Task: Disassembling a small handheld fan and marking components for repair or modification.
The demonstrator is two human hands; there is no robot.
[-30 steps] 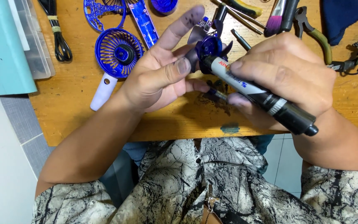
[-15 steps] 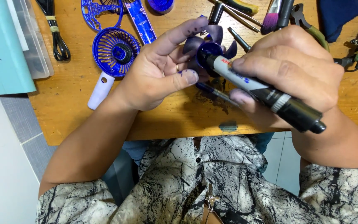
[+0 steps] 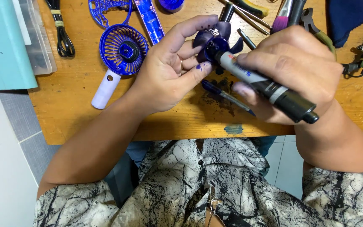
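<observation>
My left hand point(image 3: 171, 73) holds a small blue fan blade piece point(image 3: 211, 41) between fingers and thumb, above the wooden table point(image 3: 76, 113). My right hand point(image 3: 293, 73) grips a thick marker point(image 3: 269, 89), black at the rear with a grey barrel, its tip pressed against the hub of the blade piece. Blue ink stains my left fingertips. A blue pen-like tool point(image 3: 225, 96) lies on the table under my hands.
A blue handheld fan body with a white handle point(image 3: 120, 56) lies left of my hands, with a blue grille point(image 3: 106, 8) and blue strip point(image 3: 151, 19) behind it. A teal box point(image 3: 3, 46), black cable point(image 3: 61, 35), pliers point(image 3: 316, 27), brush point(image 3: 283, 14) and dark cloth point(image 3: 349, 17) ring the table.
Both hands drifted slightly up and right with the blade piece and marker; the marker tip stays on the hub. The left fingers have curled closer around the blade.
</observation>
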